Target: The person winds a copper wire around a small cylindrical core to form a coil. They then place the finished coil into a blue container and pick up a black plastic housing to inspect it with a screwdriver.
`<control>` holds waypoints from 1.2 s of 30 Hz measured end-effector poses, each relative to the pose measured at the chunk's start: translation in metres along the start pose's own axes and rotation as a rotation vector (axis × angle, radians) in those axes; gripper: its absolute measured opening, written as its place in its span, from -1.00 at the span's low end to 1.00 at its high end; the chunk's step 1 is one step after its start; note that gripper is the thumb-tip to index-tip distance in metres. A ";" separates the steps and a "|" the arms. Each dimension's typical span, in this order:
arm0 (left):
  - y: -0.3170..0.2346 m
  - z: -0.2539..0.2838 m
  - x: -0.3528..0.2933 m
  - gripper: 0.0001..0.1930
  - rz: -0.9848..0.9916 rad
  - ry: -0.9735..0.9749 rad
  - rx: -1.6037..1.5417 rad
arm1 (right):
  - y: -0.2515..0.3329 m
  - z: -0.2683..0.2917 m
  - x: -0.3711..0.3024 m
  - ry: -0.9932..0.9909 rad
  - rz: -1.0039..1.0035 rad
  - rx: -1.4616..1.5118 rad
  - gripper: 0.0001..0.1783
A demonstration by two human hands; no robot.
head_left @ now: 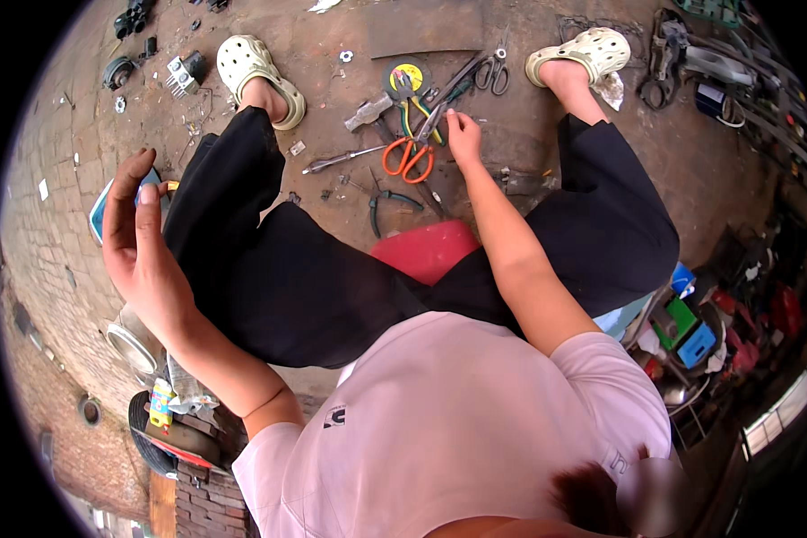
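My right hand (464, 139) reaches down to a pile of tools on the ground. Its fingertips are pinched together at the pile's right side; whatever is between them is hidden. Close by lie orange-handled scissors (386, 161), pliers with yellow-green handles (437, 134), a hammer (368, 114) and a black disc with a yellow centre (410, 68). A screwdriver (336, 160) and dark green-handled pliers (374, 213) lie nearer to me. Raised beside my left knee, my left hand (148, 260) is open, fingers apart, with nothing seen in it. Behind its fingers shows a blue-edged object (99, 213), partly hidden.
Dark-handled scissors (500, 79) lie beyond the pile, below a flat dark sheet (426, 29). Metal parts (185, 75) lie at the far left. A red seat (428, 252) shows between my legs. Bins and clutter (677, 321) crowd the right; a wheel (149, 435) stands at lower left.
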State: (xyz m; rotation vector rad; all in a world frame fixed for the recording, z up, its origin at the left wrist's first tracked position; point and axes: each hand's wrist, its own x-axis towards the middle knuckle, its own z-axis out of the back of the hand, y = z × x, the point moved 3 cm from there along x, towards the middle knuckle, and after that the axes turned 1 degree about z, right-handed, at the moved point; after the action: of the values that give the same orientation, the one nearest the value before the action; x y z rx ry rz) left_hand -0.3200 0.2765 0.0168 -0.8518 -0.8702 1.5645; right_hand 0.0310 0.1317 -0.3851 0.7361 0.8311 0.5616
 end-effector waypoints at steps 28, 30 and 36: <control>-0.028 -0.048 0.006 -0.78 -0.156 0.277 0.394 | 0.044 0.043 0.054 0.325 -0.398 1.780 -0.83; -0.028 -0.049 0.006 -0.78 -0.148 0.289 0.403 | 0.011 0.053 0.058 -0.025 -0.569 1.129 -0.80; -0.026 -0.046 0.002 -0.76 -0.186 0.373 0.521 | -0.051 0.059 0.058 -0.083 -0.190 0.152 -0.75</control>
State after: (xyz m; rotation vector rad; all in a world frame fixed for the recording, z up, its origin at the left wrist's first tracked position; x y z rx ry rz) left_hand -0.2683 0.2860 0.0177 -0.6306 -0.2435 1.3223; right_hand 0.1192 0.1190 -0.4234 0.8033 0.8618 0.2982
